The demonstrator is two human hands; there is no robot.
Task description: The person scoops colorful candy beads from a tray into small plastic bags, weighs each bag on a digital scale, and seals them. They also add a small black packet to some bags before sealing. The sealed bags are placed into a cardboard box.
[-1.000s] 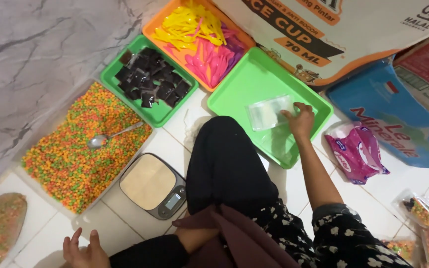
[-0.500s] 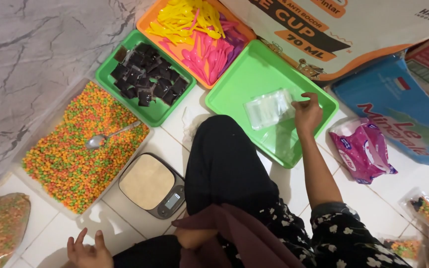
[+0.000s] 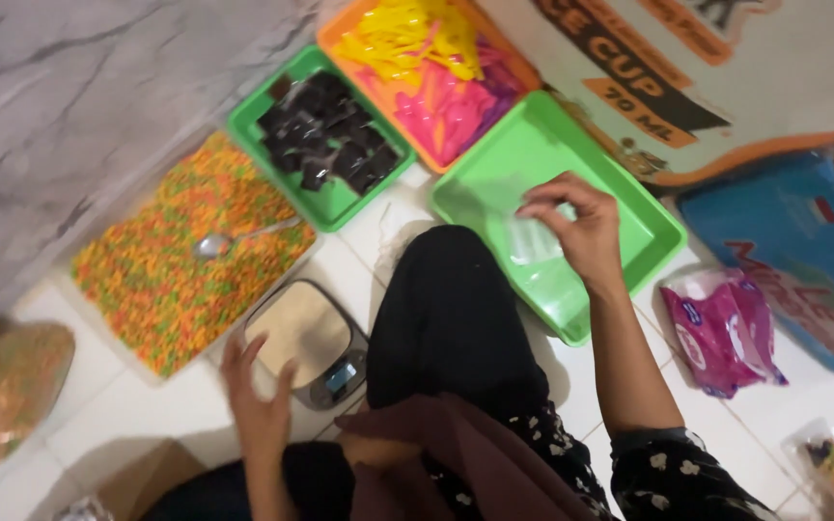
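Note:
My right hand (image 3: 579,225) reaches into the large green tray (image 3: 629,207) and its fingertips pinch a clear plastic bag (image 3: 535,239) that lies in it. My left hand (image 3: 258,400) hovers with fingers spread at the near edge of the small kitchen scale (image 3: 309,340), holding nothing. Whether it touches the scale I cannot tell. My knee in black trousers (image 3: 451,309) sits between the scale and the tray.
A tray of multicoloured sprinkles (image 3: 161,265) holds a metal spoon (image 3: 219,243). Behind are a small green tray of dark chocolate pieces (image 3: 325,145) and an orange tray of yellow and pink spoons (image 3: 436,72). A purple packet (image 3: 721,328), blue bag (image 3: 803,251) and cardboard box (image 3: 687,68) lie right.
My left hand has come up from the lower left to the scale. My right hand has shifted over the clear bag and closed its fingers on it.

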